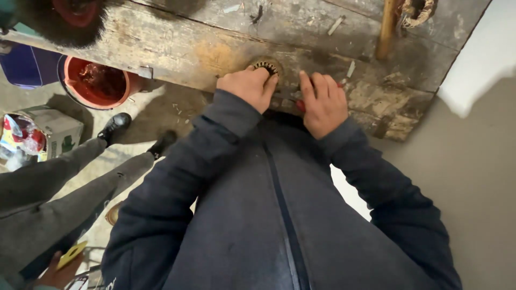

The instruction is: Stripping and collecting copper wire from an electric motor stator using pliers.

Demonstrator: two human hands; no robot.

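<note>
**Slip risk at the counter edge**

The small round toothed metal ring [266, 66] lies on the worn wooden counter [177, 45], pinched by the left hand [248, 86]. The right hand [322, 102] closes on what looks like a red-handled tool [301, 106]; it could skid into the fingers.

Hands at the bench edge, ring part between them and the far side

On the workbench [177, 45], the left hand [248, 87] covers the toothed ring [266, 67]; the right hand [321, 103] lies just beside at three o'clock. A bucket [97, 81] stands at nine o'clock, below the bench.
</note>
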